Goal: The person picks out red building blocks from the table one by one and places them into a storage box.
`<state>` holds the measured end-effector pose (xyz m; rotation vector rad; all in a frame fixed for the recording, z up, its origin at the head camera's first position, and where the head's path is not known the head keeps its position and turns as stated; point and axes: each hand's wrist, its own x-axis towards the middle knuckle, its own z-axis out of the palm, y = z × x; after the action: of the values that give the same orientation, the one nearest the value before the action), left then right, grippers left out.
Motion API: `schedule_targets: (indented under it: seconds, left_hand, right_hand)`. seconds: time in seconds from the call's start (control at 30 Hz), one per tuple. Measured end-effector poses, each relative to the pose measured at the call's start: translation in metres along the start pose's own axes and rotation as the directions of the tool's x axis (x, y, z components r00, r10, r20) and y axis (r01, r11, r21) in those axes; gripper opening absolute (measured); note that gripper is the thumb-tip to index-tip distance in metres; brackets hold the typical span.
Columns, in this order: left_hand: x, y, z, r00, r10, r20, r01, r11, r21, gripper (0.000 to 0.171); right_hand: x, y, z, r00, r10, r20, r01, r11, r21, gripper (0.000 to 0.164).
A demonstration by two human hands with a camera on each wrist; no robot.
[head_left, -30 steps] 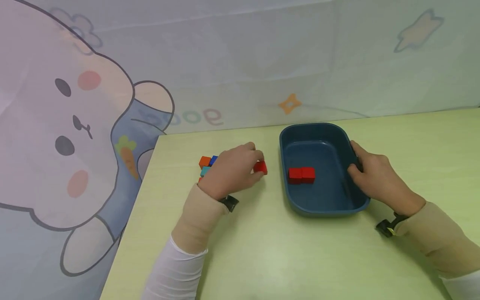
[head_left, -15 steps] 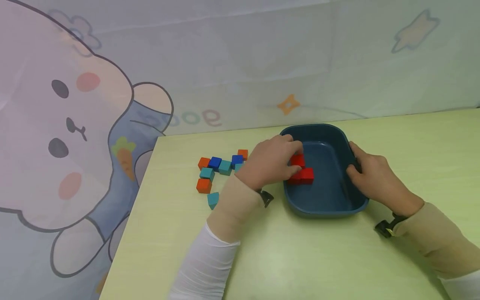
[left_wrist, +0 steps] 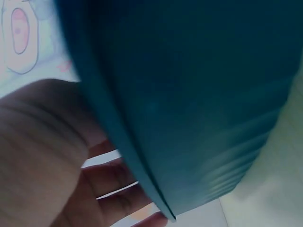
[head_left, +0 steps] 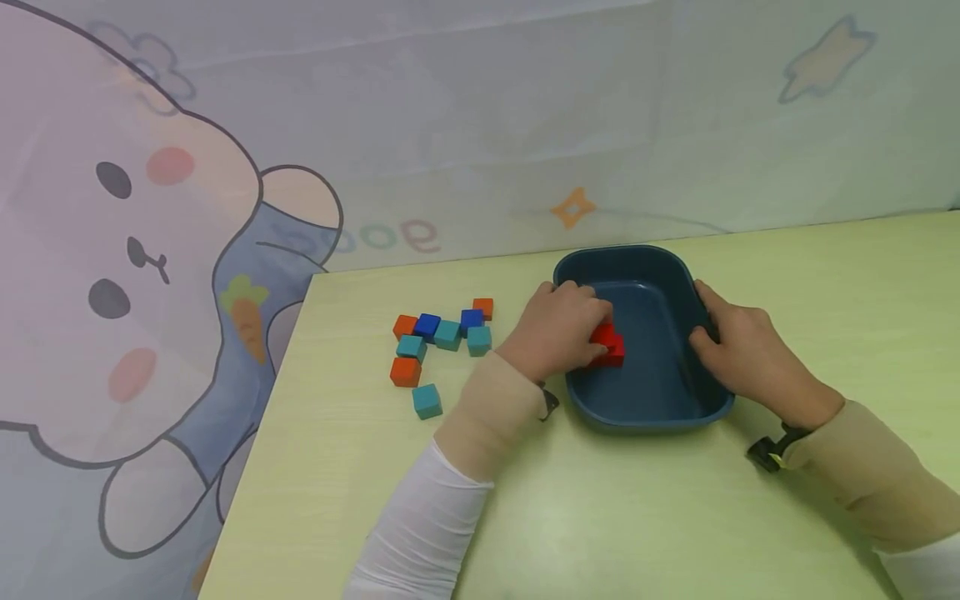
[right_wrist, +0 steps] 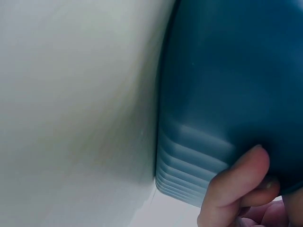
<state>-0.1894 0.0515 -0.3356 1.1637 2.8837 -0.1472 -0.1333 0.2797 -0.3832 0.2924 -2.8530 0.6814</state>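
Observation:
In the head view, a dark blue rectangular bin [head_left: 660,392] stands on the table. My left hand [head_left: 558,332] reaches over its left rim, thumb and fingers curled about a red cube [head_left: 603,334] inside. More red shows at the thumb, where the cubes overlap in this view; the hand covers the rest. From the left wrist view, the bin wall hides the fingertips of the left hand [left_wrist: 71,156]. My right hand [head_left: 765,358] grips the right rim, as the right wrist view also shows, with fingers [right_wrist: 236,182] bent against the wall.
Left of the bin lie several loose cubes: orange ones such as the front orange cube [head_left: 406,372], blue ones like the blue cube [head_left: 427,326], and teal ones such as the nearest teal cube [head_left: 427,401]. A printed cloth [head_left: 480,125] hangs behind the table [head_left: 585,517].
My left hand has carried a red cube rightward from the table into the bin and lowered it by the other red cubes. The right hand has stayed on the rim.

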Motion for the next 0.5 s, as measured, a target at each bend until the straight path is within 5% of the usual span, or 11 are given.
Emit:
schedule_targets:
  seconds: [0.2,0.5]
  left_hand:
    - [-0.003,-0.005,0.002,1.000,0.008,0.004,-0.008,1.000,-0.010,0.042]
    - [-0.024,-0.020,-0.012,0.995,0.043,-0.091,-0.061,0.978,-0.202,0.040]
  right_hand:
    - [0.003,-0.001,0.001,1.000,0.006,0.020,-0.006,1.000,0.011,0.059]
    - [-0.001,0.001,0.001,0.999,0.000,0.034,0.000,1.000,-0.008,0.062]
